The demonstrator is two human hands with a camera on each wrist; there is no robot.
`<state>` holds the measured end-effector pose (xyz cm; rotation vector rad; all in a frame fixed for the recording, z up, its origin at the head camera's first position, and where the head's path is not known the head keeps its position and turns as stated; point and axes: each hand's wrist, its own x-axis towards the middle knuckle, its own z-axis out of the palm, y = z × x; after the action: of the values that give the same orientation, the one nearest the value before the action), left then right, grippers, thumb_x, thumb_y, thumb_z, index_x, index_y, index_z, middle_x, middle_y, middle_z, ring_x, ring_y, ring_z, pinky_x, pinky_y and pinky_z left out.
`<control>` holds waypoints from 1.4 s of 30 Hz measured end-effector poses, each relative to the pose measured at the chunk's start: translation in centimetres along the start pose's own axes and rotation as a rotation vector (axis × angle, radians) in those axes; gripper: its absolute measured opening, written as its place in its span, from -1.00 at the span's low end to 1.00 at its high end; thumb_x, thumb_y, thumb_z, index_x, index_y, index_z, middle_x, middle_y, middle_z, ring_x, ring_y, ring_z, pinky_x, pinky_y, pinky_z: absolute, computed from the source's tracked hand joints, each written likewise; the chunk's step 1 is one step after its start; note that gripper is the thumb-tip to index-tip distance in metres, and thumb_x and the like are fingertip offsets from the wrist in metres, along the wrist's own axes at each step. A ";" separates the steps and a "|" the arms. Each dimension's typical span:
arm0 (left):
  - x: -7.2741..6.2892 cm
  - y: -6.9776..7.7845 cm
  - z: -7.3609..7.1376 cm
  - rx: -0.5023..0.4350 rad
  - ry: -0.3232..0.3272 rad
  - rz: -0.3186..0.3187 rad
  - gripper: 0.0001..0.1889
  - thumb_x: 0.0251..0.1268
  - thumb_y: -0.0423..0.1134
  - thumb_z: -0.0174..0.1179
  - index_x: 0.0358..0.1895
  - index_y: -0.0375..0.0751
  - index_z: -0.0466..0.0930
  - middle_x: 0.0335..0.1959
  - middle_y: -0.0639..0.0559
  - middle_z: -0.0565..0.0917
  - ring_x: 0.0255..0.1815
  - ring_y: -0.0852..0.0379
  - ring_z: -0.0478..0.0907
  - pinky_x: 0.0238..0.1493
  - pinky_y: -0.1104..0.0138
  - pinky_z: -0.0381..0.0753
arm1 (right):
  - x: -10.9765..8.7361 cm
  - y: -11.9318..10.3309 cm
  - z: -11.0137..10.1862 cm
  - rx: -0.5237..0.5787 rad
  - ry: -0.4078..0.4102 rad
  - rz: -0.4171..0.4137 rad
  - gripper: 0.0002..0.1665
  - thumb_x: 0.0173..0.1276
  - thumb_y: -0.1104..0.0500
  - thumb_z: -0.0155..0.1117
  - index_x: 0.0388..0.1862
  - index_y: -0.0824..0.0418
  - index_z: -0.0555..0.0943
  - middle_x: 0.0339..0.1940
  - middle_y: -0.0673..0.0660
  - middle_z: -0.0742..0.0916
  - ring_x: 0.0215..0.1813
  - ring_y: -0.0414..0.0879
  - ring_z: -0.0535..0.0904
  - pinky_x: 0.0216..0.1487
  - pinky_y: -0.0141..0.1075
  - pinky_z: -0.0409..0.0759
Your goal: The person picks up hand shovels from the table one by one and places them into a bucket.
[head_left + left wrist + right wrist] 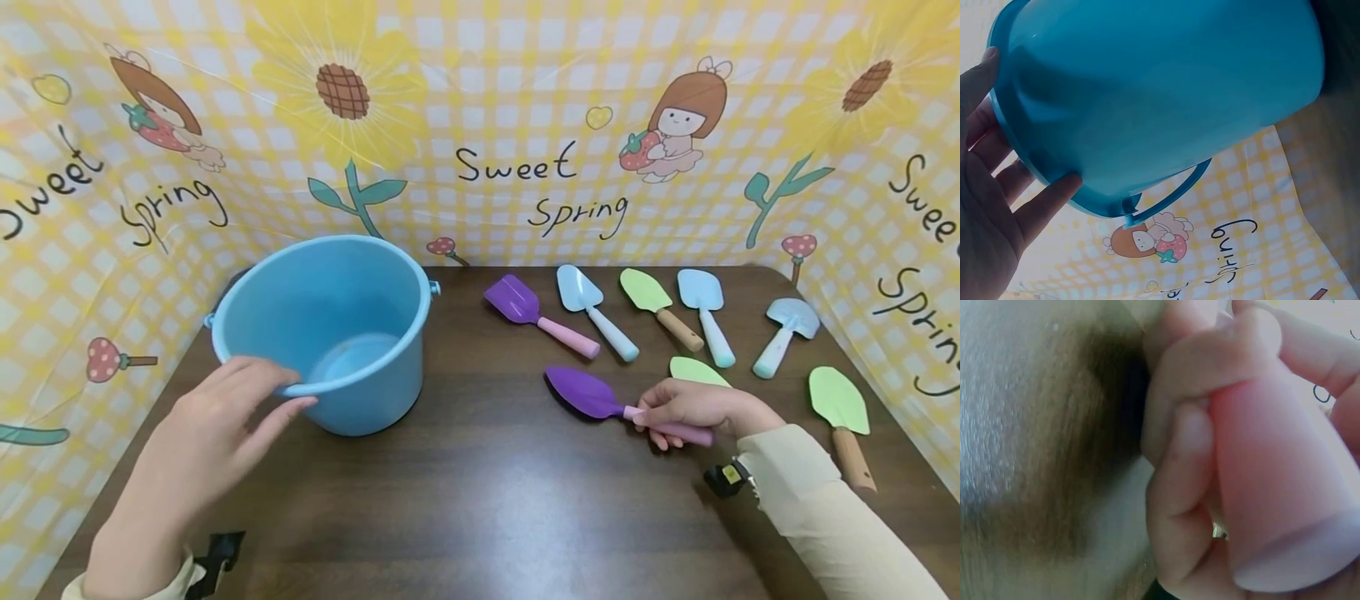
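- Nearest, the left hand pinches the near rim of the blue bucket, thumb and fingers nearly closed on either side of its edge.
- The bucket stands upright on the left of the tabletop; its handle hangs down outside in the left wrist view.
- On the right, the right hand has its fingers curled round the pink handle of a purple trowel, blade pointing left; I cannot tell whether the blade touches the tabletop.
- Near the right forearm lies a green trowel with a wooden handle.
- Just beyond the right hand, a green blade is partly hidden.
- Farther back lie a purple shovel, blue trowel, wooden-handled green trowel, pale blue shovel and half-round blue tool.
- Behind hangs checked cloth.
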<state>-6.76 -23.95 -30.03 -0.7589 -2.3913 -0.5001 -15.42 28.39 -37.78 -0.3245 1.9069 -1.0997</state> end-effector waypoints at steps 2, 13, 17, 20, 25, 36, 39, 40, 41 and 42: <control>-0.1 0.2 0.0 0.004 -0.008 -0.003 -0.74 0.37 0.07 0.24 -0.25 -0.05 0.65 -0.29 0.16 0.67 -0.14 0.21 0.52 -0.01 0.57 0.35 | 0.0 0.0 0.1 -0.002 0.004 -0.005 -0.62 0.54 0.15 0.10 -0.09 0.55 0.53 -0.53 0.03 0.68 -0.54 -0.27 0.54 -0.48 -0.44 0.50; -0.3 0.9 -0.4 0.003 -0.018 0.000 -0.69 0.39 0.13 0.18 -0.25 -0.02 0.65 -0.32 0.22 0.64 -0.19 0.29 0.49 -0.07 0.56 0.38 | -0.5 -1.9 -0.2 0.026 0.003 -0.109 -0.57 0.55 0.15 0.07 -0.11 0.61 0.46 -0.52 -0.01 0.67 -0.54 -0.31 0.53 -0.50 -0.49 0.44; -0.2 1.1 -0.7 -0.011 -0.056 -0.015 -0.85 0.19 -0.12 0.41 -0.24 0.01 0.64 -0.32 0.26 0.62 -0.22 0.35 0.46 -0.12 0.56 0.39 | -1.1 -3.6 -0.4 0.029 0.007 -0.162 -0.70 0.56 0.17 0.05 -0.17 0.45 0.52 -0.53 -0.02 0.67 -0.54 -0.32 0.53 -0.52 -0.49 0.45; 0.0 1.2 -0.8 -0.020 -0.073 -0.031 -0.80 0.09 -0.19 0.47 -0.25 0.04 0.64 -0.32 0.28 0.62 -0.25 0.34 0.48 -0.13 0.57 0.40 | -1.4 -4.9 -0.6 0.009 0.022 -0.188 -0.77 0.56 0.17 0.06 -0.19 0.32 0.55 -0.54 -0.02 0.66 -0.54 -0.30 0.53 -0.50 -0.47 0.48; 0.0 1.5 -1.0 -0.018 -0.095 -0.057 -0.79 0.08 -0.16 0.48 -0.25 0.08 0.64 -0.32 0.31 0.61 -0.27 0.34 0.48 -0.15 0.60 0.39 | -1.9 -7.0 -0.8 -0.032 0.048 -0.195 -0.78 0.55 0.15 0.09 -0.19 0.30 0.54 -0.54 0.01 0.65 -0.54 -0.26 0.53 -0.47 -0.43 0.49; 0.2 1.8 -1.2 -0.020 -0.125 -0.093 -0.71 -0.01 -0.27 0.51 -0.26 0.13 0.62 -0.34 0.33 0.58 -0.31 0.39 0.43 -0.21 0.59 0.36 | -2.5 -12.3 -1.7 -0.120 0.088 -0.215 -0.72 0.56 0.12 0.09 -0.29 0.29 0.55 -0.56 0.04 0.65 -0.56 -0.23 0.51 -0.56 -0.43 0.40; 0.3 2.0 -1.3 -0.022 -0.129 -0.095 -0.71 -0.01 -0.28 0.52 -0.26 0.11 0.62 -0.36 0.31 0.57 -0.33 0.40 0.41 -0.24 0.58 0.35 | -2.5 -13.8 -1.7 -0.147 0.091 -0.217 -0.67 0.57 0.08 0.08 -0.31 0.30 0.52 -0.57 0.05 0.62 -0.58 -0.23 0.47 -0.62 -0.42 0.31; 0.4 2.0 -1.3 -0.022 -0.134 -0.096 -0.71 -0.01 -0.29 0.52 -0.26 0.11 0.62 -0.37 0.31 0.57 -0.34 0.40 0.41 -0.25 0.58 0.35 | -2.5 -14.3 -1.6 -0.154 0.084 -0.225 -0.67 0.57 0.08 0.07 -0.31 0.32 0.51 -0.57 0.05 0.62 -0.58 -0.22 0.46 -0.62 -0.41 0.31; 0.4 2.0 -1.3 -0.021 -0.141 -0.099 -0.72 0.00 -0.28 0.51 -0.26 0.10 0.62 -0.37 0.31 0.57 -0.35 0.40 0.40 -0.26 0.57 0.36 | -2.4 -14.8 -1.6 -0.161 0.074 -0.237 -0.68 0.57 0.10 0.06 -0.31 0.32 0.51 -0.57 0.05 0.62 -0.58 -0.22 0.46 -0.61 -0.40 0.32; 0.5 2.0 -1.4 -0.020 -0.149 -0.102 -0.72 0.00 -0.28 0.51 -0.27 0.09 0.62 -0.38 0.30 0.57 -0.35 0.40 0.40 -0.27 0.56 0.36 | -2.4 -15.2 -1.5 -0.167 0.065 -0.244 -0.68 0.57 0.11 0.07 -0.32 0.32 0.52 -0.57 0.06 0.61 -0.58 -0.22 0.46 -0.61 -0.40 0.33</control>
<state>-5.26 -22.87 -28.34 -0.7072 -2.5772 -0.5266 -18.19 21.93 -23.97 -0.6354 2.0615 -1.1211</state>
